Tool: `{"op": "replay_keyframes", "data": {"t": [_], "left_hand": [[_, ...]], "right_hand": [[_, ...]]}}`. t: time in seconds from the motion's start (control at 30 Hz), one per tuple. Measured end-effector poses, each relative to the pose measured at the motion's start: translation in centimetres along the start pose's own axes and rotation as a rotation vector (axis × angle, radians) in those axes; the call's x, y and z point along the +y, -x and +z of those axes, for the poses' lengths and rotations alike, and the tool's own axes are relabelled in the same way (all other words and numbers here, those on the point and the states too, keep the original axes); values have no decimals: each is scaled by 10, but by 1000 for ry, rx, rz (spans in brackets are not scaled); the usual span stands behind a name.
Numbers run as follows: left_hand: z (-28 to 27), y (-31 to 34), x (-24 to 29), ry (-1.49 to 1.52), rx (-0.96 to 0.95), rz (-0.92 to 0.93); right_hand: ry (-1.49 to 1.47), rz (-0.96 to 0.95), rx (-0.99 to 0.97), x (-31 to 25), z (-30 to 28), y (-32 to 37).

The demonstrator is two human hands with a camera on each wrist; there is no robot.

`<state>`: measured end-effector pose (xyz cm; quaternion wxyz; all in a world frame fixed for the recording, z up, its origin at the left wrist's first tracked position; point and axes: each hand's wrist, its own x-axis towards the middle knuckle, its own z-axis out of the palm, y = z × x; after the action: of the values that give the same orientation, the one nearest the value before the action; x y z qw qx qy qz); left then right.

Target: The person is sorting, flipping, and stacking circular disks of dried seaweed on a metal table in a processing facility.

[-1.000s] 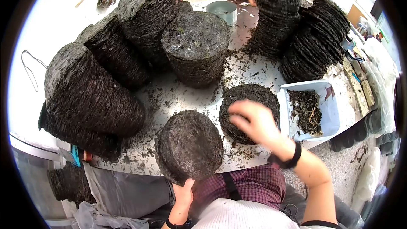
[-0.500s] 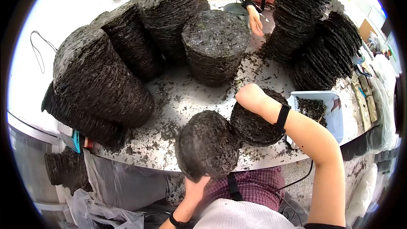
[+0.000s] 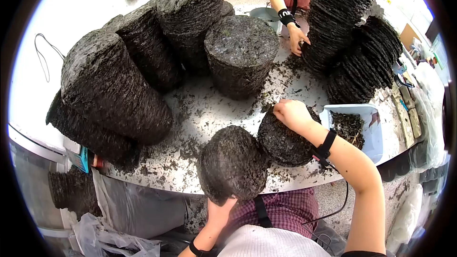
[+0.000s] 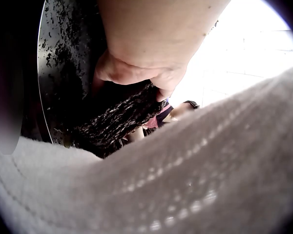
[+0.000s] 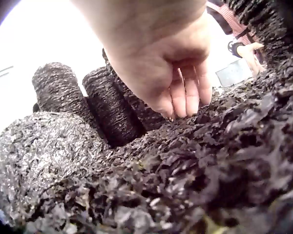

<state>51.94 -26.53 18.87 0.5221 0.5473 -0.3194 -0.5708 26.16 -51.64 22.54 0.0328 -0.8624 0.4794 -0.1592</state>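
My left hand (image 3: 221, 212) grips the near end of a stack of round, dark dried seaweed sheets (image 3: 232, 162) at the table's front edge. In the left wrist view, the thumb and a finger spread round the ridged side of that stack (image 4: 119, 114). My right hand (image 3: 295, 116) is over the far rim of a second, lower seaweed stack (image 3: 285, 143), just right of the first. The right wrist view shows the bent fingers and thumb of the right hand (image 5: 180, 83) pinching at the flaky seaweed surface (image 5: 185, 161).
Tall seaweed stacks stand at the left (image 3: 109, 85), behind (image 3: 240, 57) and at the back right (image 3: 338, 14). A pale blue bin (image 3: 373, 133) with seaweed scraps sits to the right. Across the white table (image 3: 190, 114), littered with flakes, another person's hand (image 3: 297, 38) touches a stack.
My right hand swept over the lower stack and came down at its far rim, fingers bending. My left hand still holds its stack. The other person's hand moved to the back-right stack.
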Motion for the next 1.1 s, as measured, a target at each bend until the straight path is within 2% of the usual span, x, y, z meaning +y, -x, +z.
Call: {"op": "replay_keyframes", "data": {"t": [0.07,0.17,0.33,0.47,0.5,0.53,0.6,0.7,0.77,0.83,0.9,0.93,0.97,1.0,1.1], "left_hand": [[2,-1,3,9,-16,13],[15,2,16,65,97,55],[14,4,16,56,57,63],[16,5,18,54,61,69],[15,6,17,30,63,68],[13,5,15,8,62,68],[11,3,13,2,54,55],[2,4,6,56,47,12],[-9,3,-4,98,49,-20],[-7,4,4,282,105,-18],[-10,5,7,404,159,-56],[-13,4,8,425,138,-47],[-22,2,0,382,126,-40],[-30,0,-7,335,113,-31],[-31,-5,-4,339,80,26]], "right_hand": [[-34,-12,23,-2,-6,5],[-21,13,-46,-3,-5,1],[55,93,-57,-12,-4,-5],[-18,193,-61,-6,11,-11],[-98,233,-36,-4,11,-9],[-191,314,-91,-3,6,-8],[-593,389,-205,9,3,-4],[-994,404,-8,7,-13,21],[-956,448,112,7,-35,53],[-957,636,272,10,-55,93],[-1114,887,653,36,-47,145],[-1364,954,897,43,-44,172],[-1622,1099,1041,41,-46,186],[-1642,1289,1094,33,-45,198],[-1444,1238,711,-10,-53,191]]}}
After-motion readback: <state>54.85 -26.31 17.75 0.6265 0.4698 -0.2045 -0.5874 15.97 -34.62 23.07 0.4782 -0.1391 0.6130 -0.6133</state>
